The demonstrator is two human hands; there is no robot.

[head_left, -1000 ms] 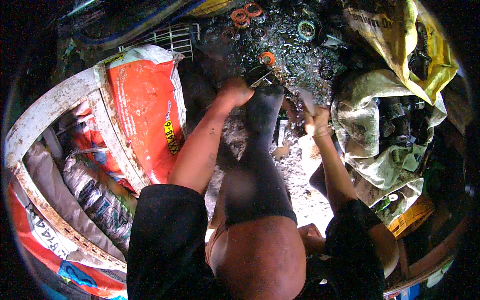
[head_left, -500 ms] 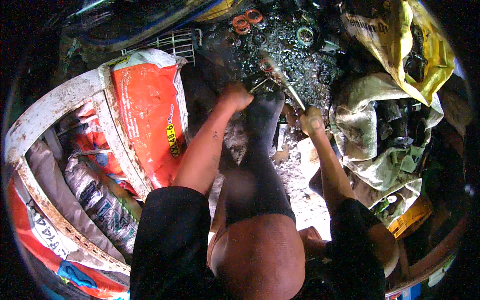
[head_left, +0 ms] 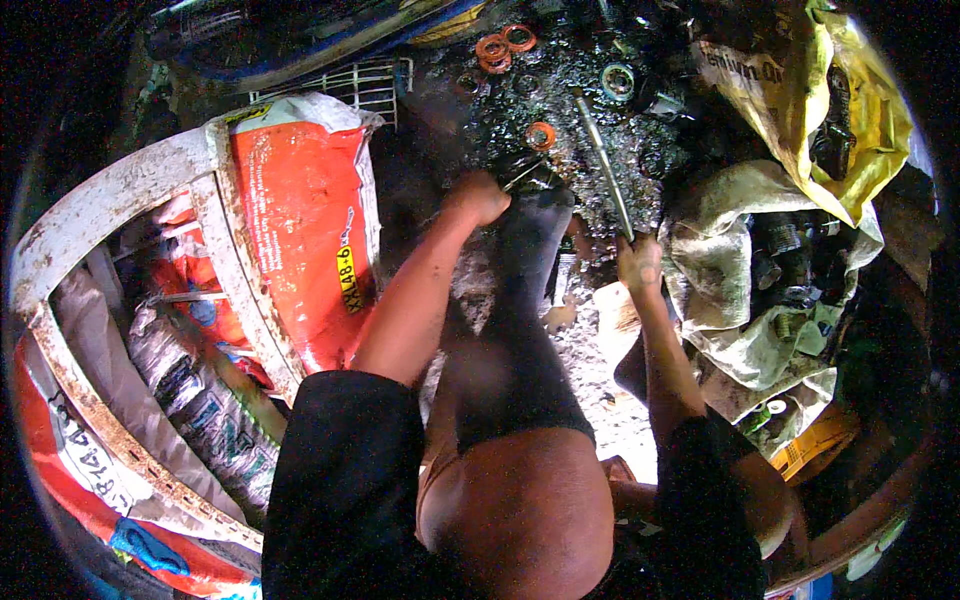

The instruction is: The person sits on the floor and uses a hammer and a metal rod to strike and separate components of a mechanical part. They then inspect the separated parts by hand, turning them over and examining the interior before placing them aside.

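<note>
In front of my black-covered foot, my left hand [head_left: 482, 198] is closed around something whose thin, shiny end [head_left: 530, 178] pokes out beyond the fingers. The part inside the fist is hidden, so its kind cannot be told. My right hand [head_left: 640, 266] grips the lower end of a long, slim metal bar [head_left: 604, 165]. That bar slants up and left over dark, wet, glittering ground. An orange ring [head_left: 541, 136] lies just beyond the shiny end, left of the bar and apart from it.
More orange rings [head_left: 494, 52] and a pale green ring [head_left: 618, 82] lie farther off. On the right are a dirty white sack [head_left: 712, 240] holding dark scraps and a yellow sack [head_left: 875, 130]. A rusty white frame [head_left: 120, 205] and a red sack [head_left: 300, 220] stand left.
The bar was blurred, with its far end close to the orange ring; it now lies farther right, away from the ring. My right hand has moved slightly right and nearer me. The left hand has barely shifted.
</note>
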